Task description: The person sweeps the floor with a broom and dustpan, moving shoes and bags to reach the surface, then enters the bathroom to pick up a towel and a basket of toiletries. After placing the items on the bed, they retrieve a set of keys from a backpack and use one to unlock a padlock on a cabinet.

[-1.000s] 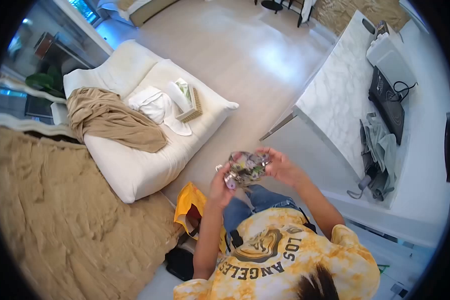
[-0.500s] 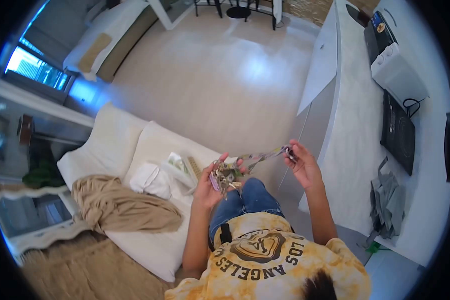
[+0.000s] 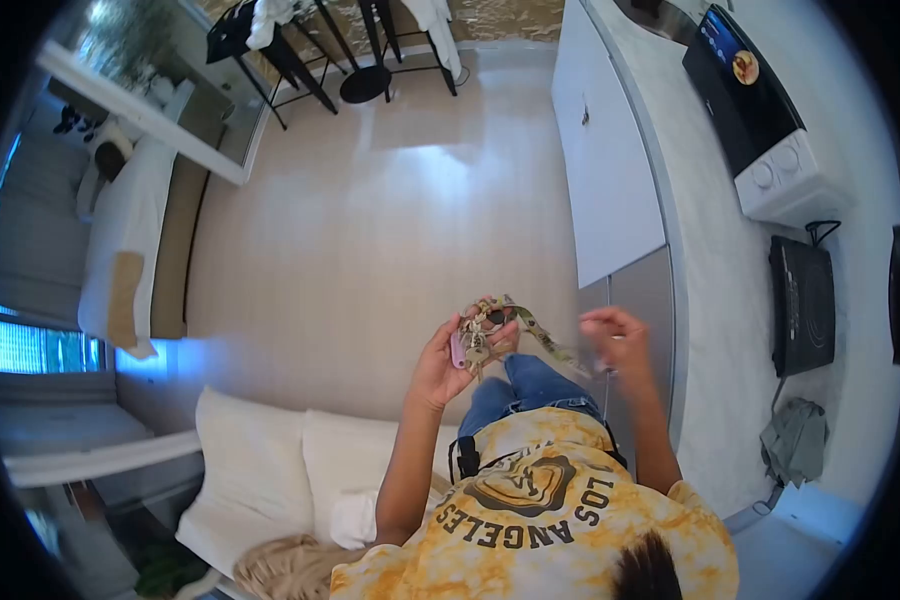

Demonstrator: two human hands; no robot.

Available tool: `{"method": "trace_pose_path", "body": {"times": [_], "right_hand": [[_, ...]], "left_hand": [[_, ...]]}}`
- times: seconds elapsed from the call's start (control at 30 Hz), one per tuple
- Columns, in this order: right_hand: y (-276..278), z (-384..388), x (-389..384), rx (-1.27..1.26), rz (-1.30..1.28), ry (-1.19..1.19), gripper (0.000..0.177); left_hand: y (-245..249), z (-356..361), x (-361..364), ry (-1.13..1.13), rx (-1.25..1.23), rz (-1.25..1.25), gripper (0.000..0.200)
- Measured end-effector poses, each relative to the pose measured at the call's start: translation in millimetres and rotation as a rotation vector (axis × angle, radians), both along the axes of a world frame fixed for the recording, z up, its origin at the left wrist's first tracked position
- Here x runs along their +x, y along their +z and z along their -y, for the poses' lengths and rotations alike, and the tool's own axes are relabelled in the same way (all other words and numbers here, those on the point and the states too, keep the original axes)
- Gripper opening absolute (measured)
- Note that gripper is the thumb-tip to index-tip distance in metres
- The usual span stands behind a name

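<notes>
In the head view, my left hand [image 3: 438,372] is closed around a bunch of keys [image 3: 477,352], palm up, with a pink tag [image 3: 458,350] among them. A patterned green lanyard [image 3: 535,332] runs from the keys toward my right hand [image 3: 622,348]. That hand is raised on the right with its fingers curled, and motion blurs it. The lanyard's far end reaches the underside of the right hand, where a small blurred piece shows. Both hands are in front of my jeans, above the floor.
A white counter [image 3: 715,330] runs along the right, bearing a microwave [image 3: 750,110], a black hotplate [image 3: 803,305] and a grey cloth [image 3: 795,440]. A white sofa [image 3: 255,450] lies at lower left. Black stools [image 3: 300,75] stand far ahead; a bed [image 3: 140,240] is at left.
My view has turned, with the sofa now lower in it. The keys stay in my left hand. My right hand has moved lower and right, and the lanyard now slopes down toward it.
</notes>
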State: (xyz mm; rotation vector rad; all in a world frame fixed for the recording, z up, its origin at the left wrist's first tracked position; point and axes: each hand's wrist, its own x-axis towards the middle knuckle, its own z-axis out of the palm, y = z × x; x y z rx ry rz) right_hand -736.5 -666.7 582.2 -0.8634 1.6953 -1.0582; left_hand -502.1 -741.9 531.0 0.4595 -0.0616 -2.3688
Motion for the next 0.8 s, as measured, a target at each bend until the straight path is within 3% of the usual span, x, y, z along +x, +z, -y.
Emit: {"method": "trace_pose_path", "body": {"times": [0.07, 0.13, 0.23, 0.33, 0.47, 0.6, 0.7, 0.8], "right_hand": [[-8.7, 57.9, 28.6, -0.199, 0.062, 0.156, 0.025], [15.6, 121.3, 50.7, -0.011, 0.172, 0.242, 0.031], [-19.3, 222.2, 72.5, -0.41, -0.087, 0.313, 0.033], [-43.7, 293.0, 70.0, -0.184, 0.063, 0.272, 0.027], [-54.3, 386.0, 54.1, 0.001, 0.281, -0.024, 0.018], [-63.3, 448.2, 41.4, -0.086, 0.478, -0.283, 0.016], [-73.9, 493.2, 24.3, -0.128, 0.48, -0.547, 0.016], [-97.7, 533.0, -6.8, -0.261, 0.447, -0.794, 0.02]], "left_hand": [[10.3, 50.7, -11.6, -0.012, -0.031, -0.015, 0.045], [21.7, 100.8, -13.7, 0.027, -0.028, -0.06, 0.045], [21.6, 189.0, -16.7, 0.082, -0.111, 0.048, 0.044], [15.6, 266.7, -22.3, -0.033, -0.276, 0.262, 0.044], [-3.9, 390.0, -20.8, -0.31, -0.332, 0.465, 0.038], [-0.8, 491.5, -56.1, -0.561, -0.404, 0.589, 0.034], [-11.7, 556.1, -112.2, -0.636, -0.372, 0.395, 0.035], [-43.1, 614.5, -180.8, -0.85, -0.279, 0.205, 0.038]]}}
